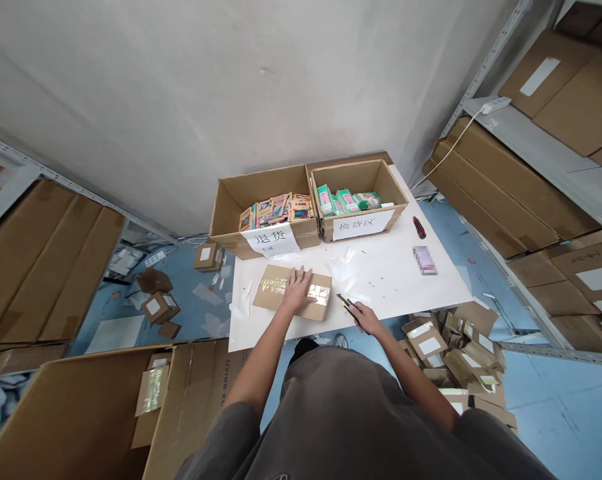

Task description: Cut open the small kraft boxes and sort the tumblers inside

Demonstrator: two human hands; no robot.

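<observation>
A flat cardboard box (pixel 268 283), sealed along its top with shiny tape, lies near the front edge of the white table. Pressed on top of it is my left hand (pixel 297 288), its fingers spread. Just right of the box, my right hand (pixel 365 317) is closed round a black and yellow utility knife (pixel 347 303). The knife points toward the box without touching it. Bits of clear plastic film (pixel 344 270) lie behind the box and knife.
Two open cartons with handwritten signs stand at the back: one (pixel 231 243) holds colourful packs, the other (pixel 325 230) green and pink boxes. A red cutter (pixel 419 227) lies right. Small parcels (pixel 431 340) heap beside the table; a large open carton (pixel 105 353) stands front left.
</observation>
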